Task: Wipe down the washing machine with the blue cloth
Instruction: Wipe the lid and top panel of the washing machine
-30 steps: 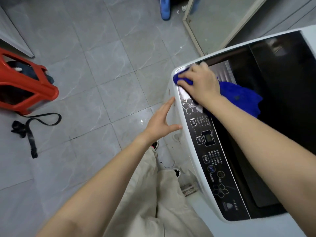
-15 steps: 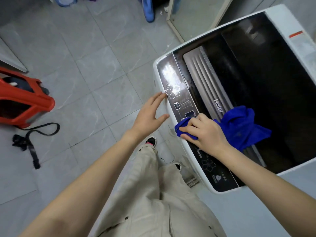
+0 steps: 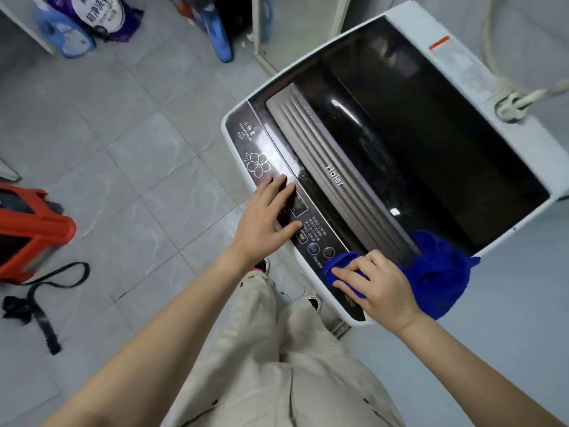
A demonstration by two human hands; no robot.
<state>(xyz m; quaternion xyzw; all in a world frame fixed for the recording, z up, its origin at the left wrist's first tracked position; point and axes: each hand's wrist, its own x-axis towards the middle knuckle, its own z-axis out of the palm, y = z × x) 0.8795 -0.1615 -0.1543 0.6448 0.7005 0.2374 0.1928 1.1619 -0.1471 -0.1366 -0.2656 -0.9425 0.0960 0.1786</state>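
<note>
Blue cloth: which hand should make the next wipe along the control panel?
Right. The right hand already presses the blue cloth onto the control panel. The left hand is bare, lying flat on the panel.

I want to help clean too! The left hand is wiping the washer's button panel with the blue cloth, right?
Not quite. In the head view the right hand presses the blue cloth on the washer's button panel. The left hand lies open on the panel, holding nothing.
</note>
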